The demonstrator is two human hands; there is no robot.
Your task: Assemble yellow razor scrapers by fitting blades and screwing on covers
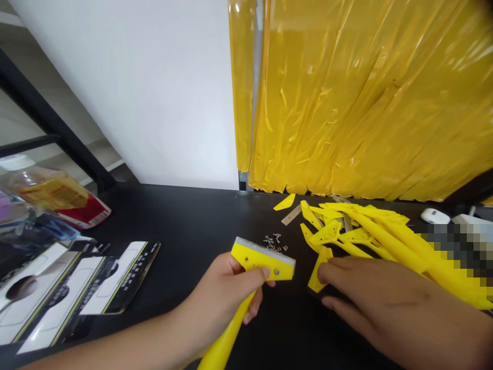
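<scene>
My left hand (219,293) is shut around a yellow plastic scraper (264,259), with a thin metal blade along its far edge and a small screw in its head. Its long yellow handle (227,339) runs down past my wrist and out of the picture. My right hand (385,303) grips a loose yellow scraper head (319,272) at the table surface, and my fingers hide part of it. Just beyond that hand lies a heap of yellow scraper parts (370,241). A small pile of metal screws (274,242) lies between my hands, farther forward.
The black table (200,221) has printed white-and-black packaging cards (77,293) at left, with a plastic bottle (50,190) behind them. A yellow plastic sheet (358,97) hangs along the back edge. A white mouse (435,216) sits at right, beside a pixelated patch (458,252).
</scene>
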